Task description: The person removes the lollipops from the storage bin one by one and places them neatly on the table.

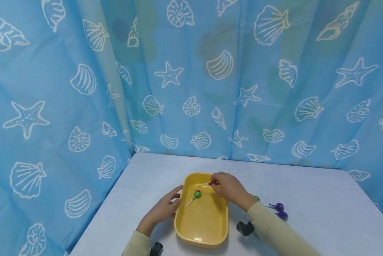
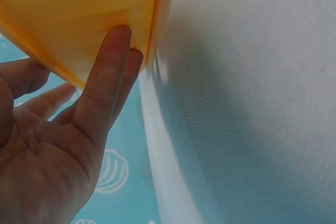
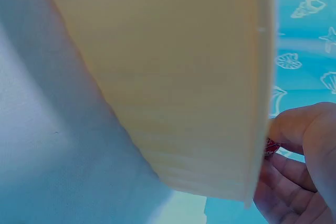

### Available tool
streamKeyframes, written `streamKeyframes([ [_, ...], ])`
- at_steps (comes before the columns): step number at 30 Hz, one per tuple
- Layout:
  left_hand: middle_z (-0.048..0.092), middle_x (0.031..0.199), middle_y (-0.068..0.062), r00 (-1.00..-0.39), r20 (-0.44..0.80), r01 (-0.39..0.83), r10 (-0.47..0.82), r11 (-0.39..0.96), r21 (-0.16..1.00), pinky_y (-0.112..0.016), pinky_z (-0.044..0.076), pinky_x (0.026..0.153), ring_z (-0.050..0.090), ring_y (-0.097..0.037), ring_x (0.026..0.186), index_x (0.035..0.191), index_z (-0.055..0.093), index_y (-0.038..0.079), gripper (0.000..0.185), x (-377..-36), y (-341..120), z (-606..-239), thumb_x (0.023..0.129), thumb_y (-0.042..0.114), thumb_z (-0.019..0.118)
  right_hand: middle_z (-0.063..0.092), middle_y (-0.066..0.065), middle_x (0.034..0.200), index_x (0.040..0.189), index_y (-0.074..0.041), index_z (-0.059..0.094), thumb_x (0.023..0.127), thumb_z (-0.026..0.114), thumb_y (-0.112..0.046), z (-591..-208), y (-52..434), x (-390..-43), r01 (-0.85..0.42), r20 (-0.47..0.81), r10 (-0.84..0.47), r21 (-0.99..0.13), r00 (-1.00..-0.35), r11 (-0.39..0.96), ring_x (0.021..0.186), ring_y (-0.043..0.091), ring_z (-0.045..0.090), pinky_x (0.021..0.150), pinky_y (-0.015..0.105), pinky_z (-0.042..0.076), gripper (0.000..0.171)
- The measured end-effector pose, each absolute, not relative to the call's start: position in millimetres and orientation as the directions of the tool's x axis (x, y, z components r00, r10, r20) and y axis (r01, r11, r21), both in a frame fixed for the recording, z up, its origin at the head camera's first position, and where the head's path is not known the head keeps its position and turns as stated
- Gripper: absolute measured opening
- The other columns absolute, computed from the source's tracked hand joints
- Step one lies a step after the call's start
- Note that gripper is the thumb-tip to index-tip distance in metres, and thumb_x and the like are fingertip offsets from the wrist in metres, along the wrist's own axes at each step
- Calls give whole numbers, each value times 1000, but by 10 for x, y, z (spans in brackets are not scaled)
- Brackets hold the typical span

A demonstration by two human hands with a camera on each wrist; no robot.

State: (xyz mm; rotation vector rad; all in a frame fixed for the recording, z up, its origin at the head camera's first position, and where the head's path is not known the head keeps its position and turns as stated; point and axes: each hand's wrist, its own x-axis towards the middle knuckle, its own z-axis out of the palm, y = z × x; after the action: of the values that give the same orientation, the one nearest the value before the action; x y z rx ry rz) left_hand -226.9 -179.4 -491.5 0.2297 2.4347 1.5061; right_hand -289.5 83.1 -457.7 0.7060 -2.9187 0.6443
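Observation:
A yellow tray [image 1: 201, 227] lies on the white table, with a green lollipop [image 1: 197, 194] inside it, its white stick slanting toward the near left. My right hand [image 1: 229, 187] reaches over the tray's far right corner and pinches a red lollipop [image 1: 213, 183] between thumb and fingers, its stick directed left over the tray. In the right wrist view, the red wrapper [image 3: 271, 147] shows between the fingertips beside the rim. My left hand [image 1: 163, 208] is at the tray's left side; in the left wrist view its straight fingers [image 2: 107, 72] touch the outer wall.
To the right of the tray, two purple lollipops [image 1: 281, 215] lie on the table [image 1: 332, 202]. Part of another green lollipop [image 1: 257, 197] shows behind the right forearm. A blue curtain [image 1: 191, 89] with white shell drawings stands along the table's back and left.

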Motion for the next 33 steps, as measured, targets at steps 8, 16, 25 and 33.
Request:
streamKeyframes([
  [8, 48, 145, -27, -946, -155, -19, 284, 430, 902, -42, 63, 74, 58, -43, 121, 159, 34, 16, 54, -2251, -1808, -4906, 108, 19, 50, 64, -6, 91, 100, -16, 71, 90, 78, -17, -4558, 898, -2791, -427, 189, -383, -438, -904, 791, 84, 13, 60, 81, 30, 60, 12],
  [16, 48, 144, -28, -939, -129, 6, 320, 388, 922, -44, 63, 74, 59, -42, 120, 159, 32, 13, 54, -2248, -1832, -4909, 108, 19, 47, 65, -8, 92, 97, -17, 71, 89, 78, -17, -4553, 972, -2690, -457, 286, -361, -456, -888, 764, 84, 11, 61, 80, 29, 60, 10],
  [25, 49, 144, -26, -941, -131, 4, 311, 399, 917, -43, 63, 76, 58, -42, 122, 160, 33, 15, 54, -2260, -1825, -4920, 108, 19, 47, 66, -8, 93, 98, -17, 72, 88, 79, -16, -4538, 1094, -2561, -461, 335, -332, -462, -882, 758, 83, 11, 59, 79, 29, 60, 13],
  [33, 49, 144, -24, -944, -134, 2, 303, 409, 912, -42, 63, 77, 58, -41, 122, 160, 33, 16, 54, -2272, -1823, -4915, 108, 20, 47, 66, -10, 94, 100, -19, 73, 88, 79, -16, -4539, 1253, -2481, -502, 394, -339, -457, -854, 734, 84, 10, 58, 77, 30, 59, 14],
])
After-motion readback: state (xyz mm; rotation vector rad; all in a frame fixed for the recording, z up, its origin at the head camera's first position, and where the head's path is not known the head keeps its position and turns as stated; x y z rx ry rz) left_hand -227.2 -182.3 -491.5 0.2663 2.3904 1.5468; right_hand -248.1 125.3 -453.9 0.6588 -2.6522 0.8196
